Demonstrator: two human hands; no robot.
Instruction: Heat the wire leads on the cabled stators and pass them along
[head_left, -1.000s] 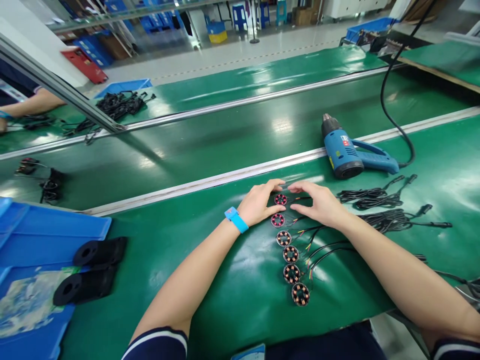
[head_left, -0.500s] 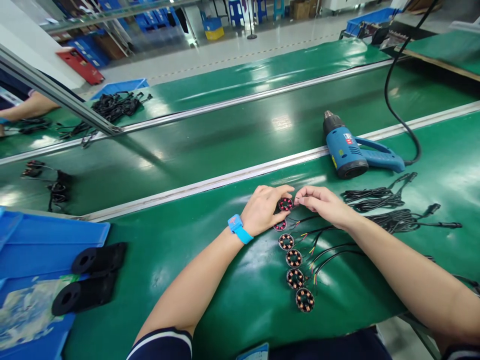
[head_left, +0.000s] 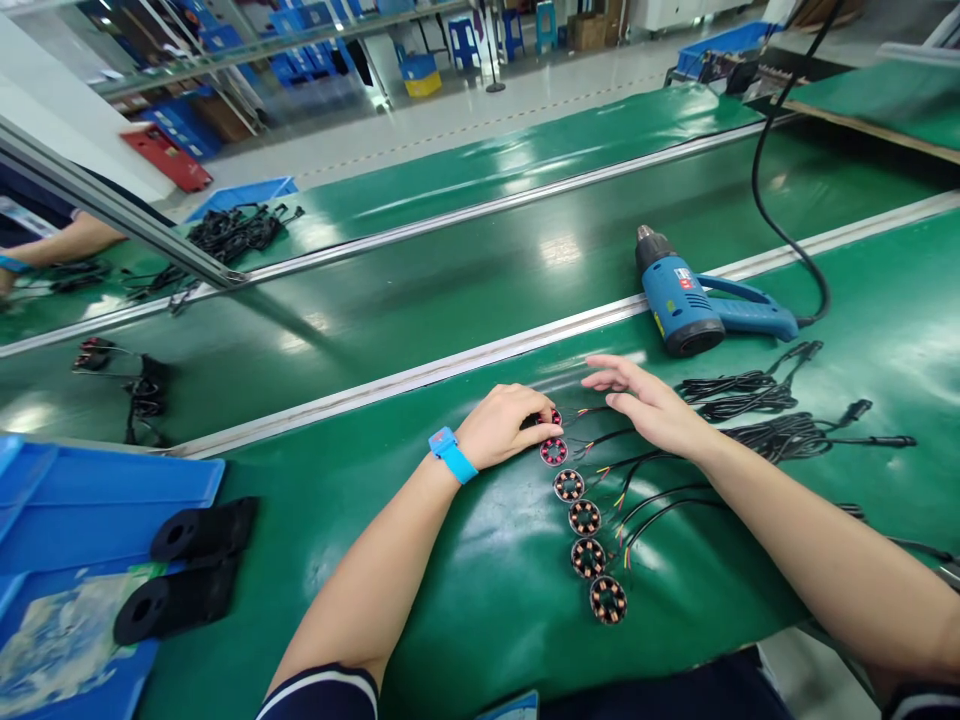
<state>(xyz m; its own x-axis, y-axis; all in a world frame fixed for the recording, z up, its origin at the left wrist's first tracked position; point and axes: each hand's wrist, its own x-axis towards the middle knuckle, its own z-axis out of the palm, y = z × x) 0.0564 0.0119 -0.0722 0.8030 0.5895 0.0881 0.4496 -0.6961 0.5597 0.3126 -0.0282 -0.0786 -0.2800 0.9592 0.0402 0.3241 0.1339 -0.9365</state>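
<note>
A row of several small round stators with copper windings [head_left: 584,517] lies on the green bench mat [head_left: 465,560], each trailing thin coloured wires. My left hand [head_left: 504,424], with a blue wristband, is curled with its fingertips on the topmost stator [head_left: 554,417], which it partly hides. My right hand [head_left: 645,407] hovers just right of it with the fingers stretched out and apart, over the wires, holding nothing.
A blue heat gun [head_left: 694,304] lies beyond my right hand, its black cord running off to the back. Bundles of black cables [head_left: 772,415] lie to the right. A blue tray [head_left: 67,540] with two black parts [head_left: 187,565] sits at left. Another person's arm [head_left: 52,248] shows far left.
My right hand has let go of the top stator and opened, lifting slightly to the right. My left hand has stayed curled on that stator, now pressing it down on the mat.
</note>
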